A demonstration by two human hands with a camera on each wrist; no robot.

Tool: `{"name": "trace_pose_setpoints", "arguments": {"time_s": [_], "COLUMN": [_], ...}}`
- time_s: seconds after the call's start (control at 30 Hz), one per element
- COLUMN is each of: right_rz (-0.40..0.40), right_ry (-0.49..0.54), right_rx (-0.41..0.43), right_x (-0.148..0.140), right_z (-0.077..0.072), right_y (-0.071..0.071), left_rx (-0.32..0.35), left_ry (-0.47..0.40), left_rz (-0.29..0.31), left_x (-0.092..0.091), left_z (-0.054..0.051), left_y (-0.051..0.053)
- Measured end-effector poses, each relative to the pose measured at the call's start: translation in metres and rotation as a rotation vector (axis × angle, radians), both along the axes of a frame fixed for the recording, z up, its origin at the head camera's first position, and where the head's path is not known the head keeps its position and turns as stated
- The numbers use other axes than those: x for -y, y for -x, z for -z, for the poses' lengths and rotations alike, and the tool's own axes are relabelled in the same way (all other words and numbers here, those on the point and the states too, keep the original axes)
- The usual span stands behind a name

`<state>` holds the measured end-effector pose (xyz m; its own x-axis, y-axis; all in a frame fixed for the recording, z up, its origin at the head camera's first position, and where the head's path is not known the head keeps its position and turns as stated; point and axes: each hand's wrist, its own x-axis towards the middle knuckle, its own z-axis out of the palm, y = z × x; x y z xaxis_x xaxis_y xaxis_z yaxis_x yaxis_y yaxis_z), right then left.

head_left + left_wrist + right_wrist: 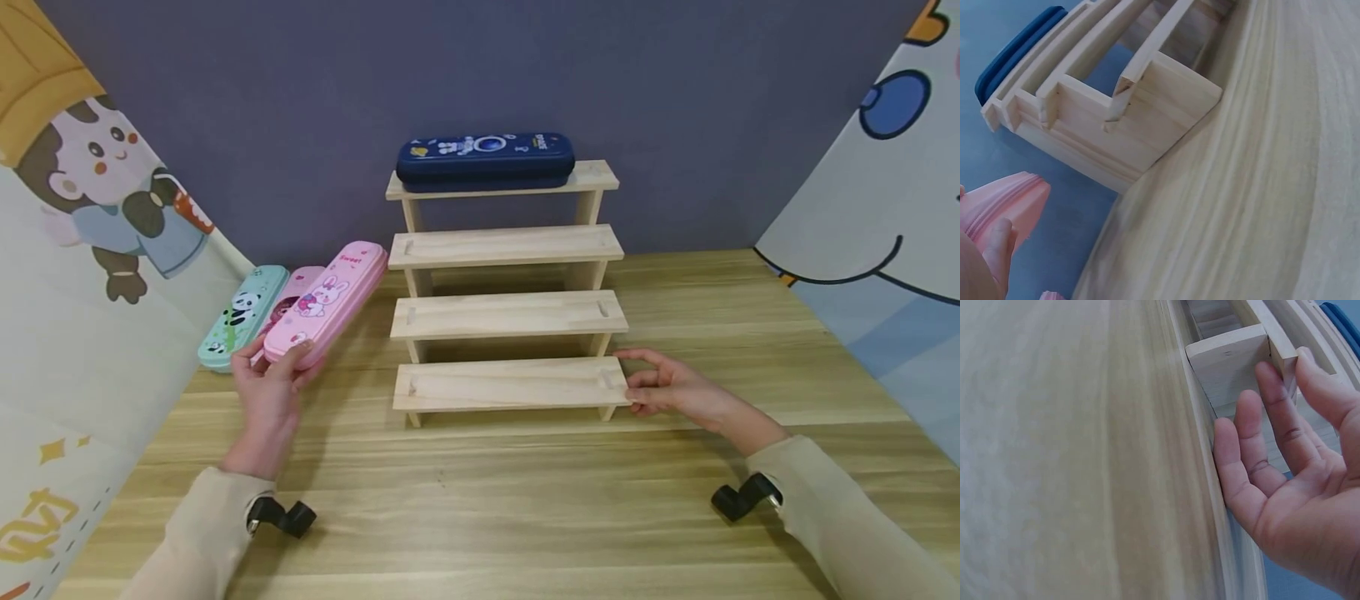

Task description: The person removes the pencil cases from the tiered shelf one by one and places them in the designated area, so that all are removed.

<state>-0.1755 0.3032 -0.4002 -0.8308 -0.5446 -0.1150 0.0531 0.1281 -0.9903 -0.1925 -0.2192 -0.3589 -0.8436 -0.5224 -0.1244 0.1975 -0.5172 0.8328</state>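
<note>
A pink pencil case point(330, 296) with a rabbit print is tilted up in my left hand point(264, 392), which grips its near end between thumb and fingers. In the left wrist view, part of the pink case point(1029, 200) shows with the thumb against it. My right hand point(675, 392) pinches the right end of the lowest step of a four-tier wooden stand point(510, 385). From the right wrist view, the thumb lies above the step's edge point(1285, 359) and the index finger beneath. A navy space-print pencil case point(486, 167) lies on the top tier.
A mint panda pencil case point(242, 321) and another pink pencil case point(296, 283) lie on the wooden table point(480, 508) at the left, the latter partly hidden. A grey-blue panel point(315, 108) stands behind, with printed cartoon panels at both sides.
</note>
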Motion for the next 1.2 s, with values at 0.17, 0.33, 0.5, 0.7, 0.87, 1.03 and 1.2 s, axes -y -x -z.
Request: {"name": "trace_pose_setpoints", "arguments": {"time_s": [0.17, 0.33, 0.5, 0.7, 0.87, 1.03, 1.2], "right_rz": [-0.002, 0.001, 0.006, 0.007, 0.006, 0.008, 0.011], "right_ry": [0.002, -0.001, 0.003, -0.004, -0.006, -0.007, -0.015], "right_rx": [0.006, 0.012, 0.015, 0.01, 0.014, 0.012, 0.004], "right_x": [0.0, 0.0, 0.0, 0.001, 0.001, 0.001, 0.001], "right_z": [0.0, 0.0, 0.0, 0.0, 0.0, 0.0, 0.0], "right_y": [0.0, 0.001, 0.002, 0.002, 0.002, 0.002, 0.001], "left_rx": [0.013, 0.057, 0.08, 0.083, 0.121, 0.114, 0.119], "left_ry": [0.015, -0.017, -0.026, -0.036, -0.053, -0.005, 0.02], "left_rz": [0.019, 0.027, 0.023, 0.011, 0.001, -0.012, -0.027], "left_x": [-0.003, -0.005, -0.005, -0.003, -0.001, -0.009, -0.016], "left_z": [0.007, 0.012, 0.02, 0.033, 0.042, 0.045, 0.045], "left_y": [0.0, 0.0, 0.002, 0.009, 0.013, 0.02, 0.027]}}
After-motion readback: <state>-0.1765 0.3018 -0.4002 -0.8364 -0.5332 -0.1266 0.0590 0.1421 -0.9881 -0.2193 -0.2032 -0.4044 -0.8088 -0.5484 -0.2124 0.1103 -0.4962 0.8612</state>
